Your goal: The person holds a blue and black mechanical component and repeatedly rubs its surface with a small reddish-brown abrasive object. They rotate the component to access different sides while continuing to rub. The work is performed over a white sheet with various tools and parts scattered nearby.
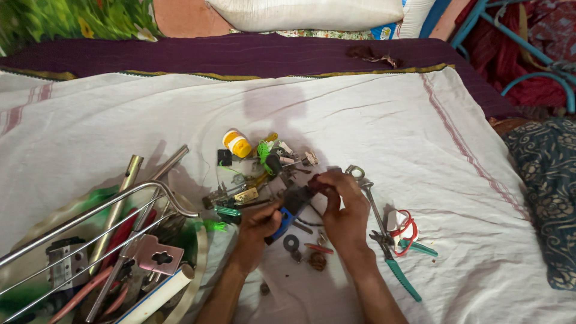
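Observation:
My left hand grips a blue-handled tool low over a white cloth. My right hand pinches a small dark part just above that tool, fingers curled round it. Both hands meet over a heap of small hardware: a yellow and white spool, green cord, a green-handled screwdriver, and a black washer. To the right of my right hand lie green-handled pliers.
A metal rack and steel tubes rest on a bag of tools at the lower left. Red wire with a white part lies at the right. A purple blanket borders the far edge, with patterned fabric at the right.

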